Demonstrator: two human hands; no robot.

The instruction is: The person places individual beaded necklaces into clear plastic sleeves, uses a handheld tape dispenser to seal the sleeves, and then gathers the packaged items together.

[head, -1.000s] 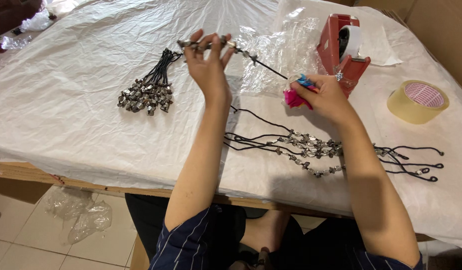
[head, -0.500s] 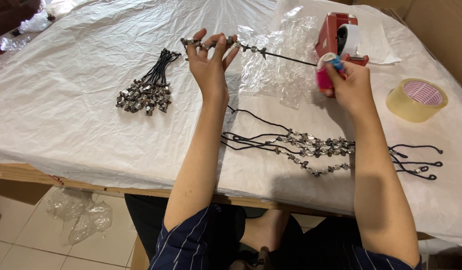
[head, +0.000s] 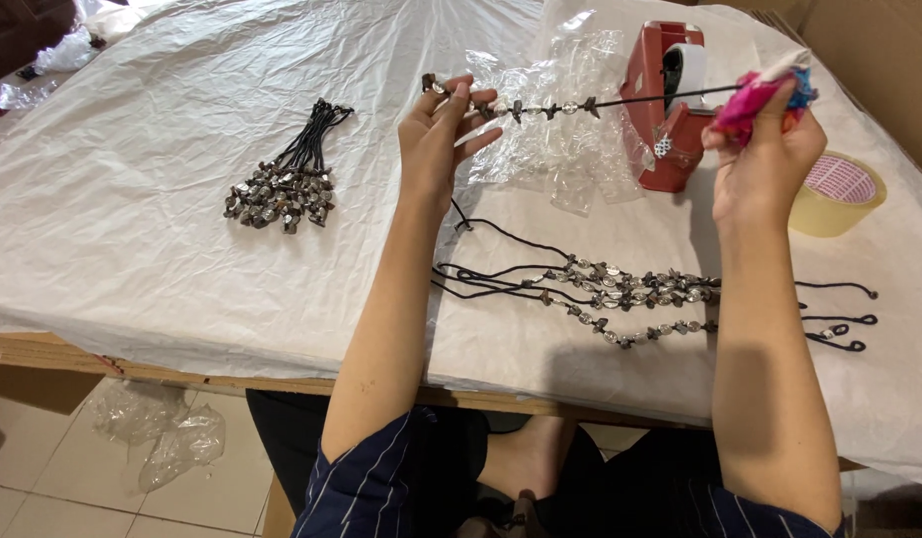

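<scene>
The person sits at a tabletop covered in white plastic sheeting and stretches one beaded cord taut between both hands, above the sheet. The left hand pinches the cord's beaded end between thumb and fingertips, its grip closed lightly around it. The right hand is raised and closed around a bright pink and blue tool, which meets the cord's other end; the exact hold on the cord is hidden. Just behind the stretched cord stands a red tape dispenser, with crinkled clear bags beside it. Right of the dispenser lies a tape roll. In front of it, several loose beaded cords lie spread out; well left of it rests a tied bundle of cords.
</scene>
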